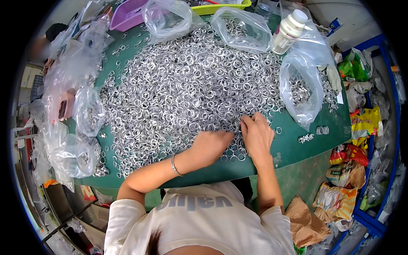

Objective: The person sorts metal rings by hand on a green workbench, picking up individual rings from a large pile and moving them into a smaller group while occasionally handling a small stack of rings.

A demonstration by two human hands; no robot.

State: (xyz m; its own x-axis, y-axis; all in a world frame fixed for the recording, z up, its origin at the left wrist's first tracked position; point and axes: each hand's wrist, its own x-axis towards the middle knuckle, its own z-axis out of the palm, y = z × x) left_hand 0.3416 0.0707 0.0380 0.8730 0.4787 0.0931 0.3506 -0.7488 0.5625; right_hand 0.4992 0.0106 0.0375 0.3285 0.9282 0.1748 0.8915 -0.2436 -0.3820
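Observation:
A wide heap of silver metal rings (182, 89) covers most of the green table (297, 148). My left hand (210, 146), a bangle on its wrist, is at the near edge of the heap. Its fingers are closed and point toward my right hand; what they hold, if anything, is hidden. Just to the right, my right hand (258, 135) is bent over the rings, thumb and fingers drawn together at their tips. Whether a ring is pinched there is too small to make out. Several loose rings (233, 154) lie on the table between and below my hands.
Clear plastic bags with rings stand around the heap, one bag (314, 100) at the right. A white bottle (290, 32) and a purple tray (121, 19) are at the far side. A small ring cluster (306, 138) lies right. Blue shelving (369, 182) holds packages.

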